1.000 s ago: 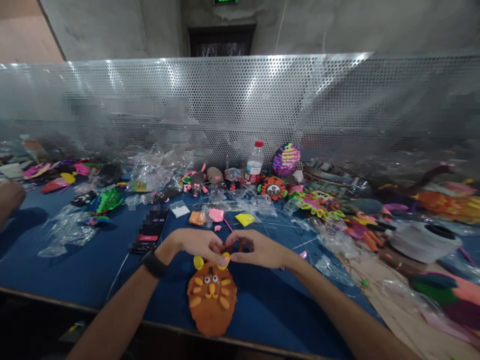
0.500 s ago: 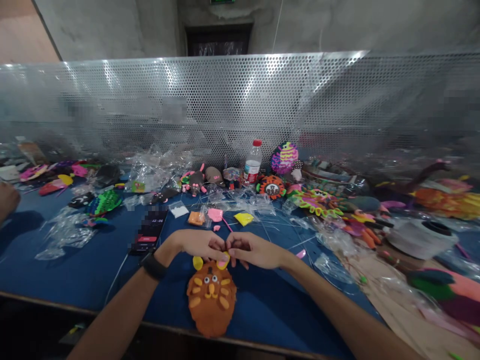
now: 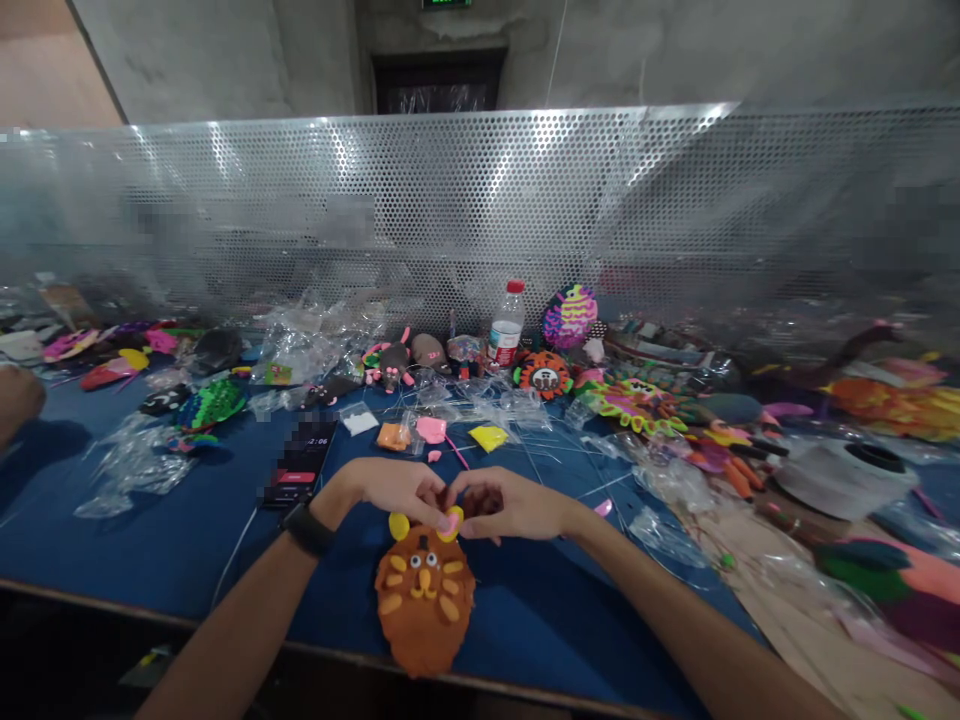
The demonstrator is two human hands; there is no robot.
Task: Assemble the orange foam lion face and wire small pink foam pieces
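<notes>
An orange-brown clay lion [image 3: 425, 630] lies face up at the table's front edge, with googly eyes, yellow-orange stripes and two round ears. My left hand [image 3: 401, 490] is closed at the ear on the right, a yellow clay ear with a pink centre [image 3: 451, 524], its thumb pressing the pink part. My right hand [image 3: 517, 505] has its fingers curled behind that same ear, the thumb at its right edge. The plain yellow ear [image 3: 399, 525] on the left is untouched. Some of my fingertips are hidden behind the ear.
Beyond my hands lie packs of pink clay [image 3: 431, 430], orange clay [image 3: 393, 436] and yellow clay [image 3: 489, 437]. A phone [image 3: 300, 465] lies left of my wrist. A bottle [image 3: 506, 330] and clay animals line the perforated metal screen [image 3: 450, 200]. Another person's hand [image 3: 19, 400] is at far left.
My right thumb has come down to the ear's right edge and its fingers have curled. More of the ear's pink centre shows. The lion stays in place.
</notes>
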